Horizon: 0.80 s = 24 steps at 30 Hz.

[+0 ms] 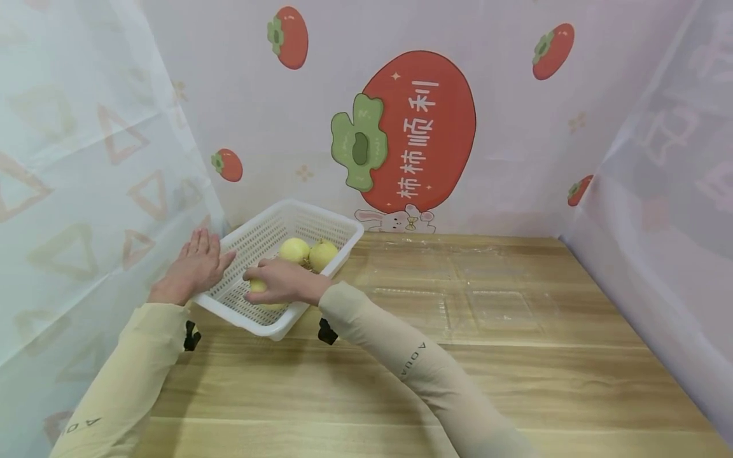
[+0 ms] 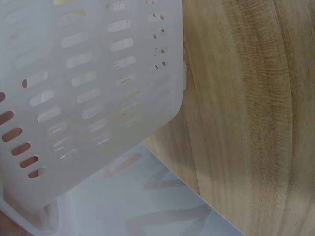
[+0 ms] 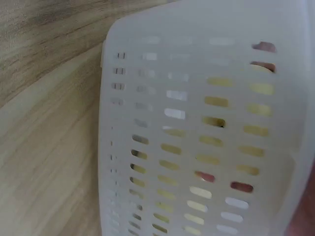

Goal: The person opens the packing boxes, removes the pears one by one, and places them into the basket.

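Observation:
A white perforated plastic basket point(image 1: 275, 330) stands on the table at the left in the head view. Inside it, two round yellow pears point(image 1: 294, 251) lie toward the far right end. My right hand point(image 1: 286, 280) reaches over the near right rim and grips another yellow pear point(image 1: 257, 287); a bit of yellow also shows below that hand. Along the basket's left rim lies my left hand point(image 1: 197, 264), fingers straight. Both wrist views are mostly filled by the basket's slotted wall point(image 2: 98, 108), with yellow fruit showing through the slots in the right one.
To the right of the basket, a clear plastic tray point(image 1: 452, 289) with several compartments lies on the wooden table point(image 1: 458, 394). Printed sheets form a back wall point(image 1: 504, 178) and side walls point(image 1: 86, 210) close around the table.

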Each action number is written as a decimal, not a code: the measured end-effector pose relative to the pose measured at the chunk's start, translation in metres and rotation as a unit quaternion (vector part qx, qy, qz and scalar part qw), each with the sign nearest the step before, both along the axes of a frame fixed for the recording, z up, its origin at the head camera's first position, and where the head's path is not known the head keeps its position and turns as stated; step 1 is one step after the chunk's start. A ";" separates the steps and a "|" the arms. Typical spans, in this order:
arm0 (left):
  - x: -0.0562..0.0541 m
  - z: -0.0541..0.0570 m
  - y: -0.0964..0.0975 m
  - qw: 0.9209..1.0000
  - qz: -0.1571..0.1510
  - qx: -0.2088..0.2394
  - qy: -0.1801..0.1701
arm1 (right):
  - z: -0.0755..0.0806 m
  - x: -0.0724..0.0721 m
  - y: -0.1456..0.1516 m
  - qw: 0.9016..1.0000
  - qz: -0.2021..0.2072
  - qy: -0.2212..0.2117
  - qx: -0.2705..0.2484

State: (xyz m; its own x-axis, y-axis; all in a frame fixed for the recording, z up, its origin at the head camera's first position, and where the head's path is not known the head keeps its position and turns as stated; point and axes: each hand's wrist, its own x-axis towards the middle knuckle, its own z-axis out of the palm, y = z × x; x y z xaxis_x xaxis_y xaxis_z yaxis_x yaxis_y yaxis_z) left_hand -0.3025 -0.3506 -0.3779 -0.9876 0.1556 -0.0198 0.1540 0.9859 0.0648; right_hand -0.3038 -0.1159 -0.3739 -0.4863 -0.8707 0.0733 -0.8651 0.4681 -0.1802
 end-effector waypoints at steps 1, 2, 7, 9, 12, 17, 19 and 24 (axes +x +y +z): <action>0.000 0.000 0.000 1.000 0.000 0.000 -0.001 | -0.001 0.000 -0.002 1.000 0.002 -0.001 0.003; 0.001 0.000 0.000 1.000 -0.001 0.000 0.000 | -0.002 0.000 -0.004 1.000 0.004 0.000 0.007; 0.002 0.002 0.001 1.000 -0.003 0.001 0.006 | -0.005 -0.001 -0.008 1.000 0.003 -0.004 0.017; 0.002 0.003 0.002 1.000 -0.002 0.004 0.005 | -0.006 -0.002 -0.009 1.000 0.004 -0.006 0.021; 0.002 0.004 0.002 1.000 0.001 0.008 0.004 | -0.007 -0.003 -0.011 0.999 0.005 -0.010 0.032; 0.001 0.003 0.001 1.000 0.000 0.001 0.008 | -0.008 -0.002 -0.014 0.998 0.003 -0.022 0.057; 0.002 0.003 0.001 1.000 -0.002 0.000 0.010 | -0.008 -0.001 -0.015 0.997 0.004 -0.032 0.068; 0.001 0.000 -0.001 1.000 -0.002 0.005 0.012 | -0.008 0.002 -0.015 0.996 0.010 -0.034 0.086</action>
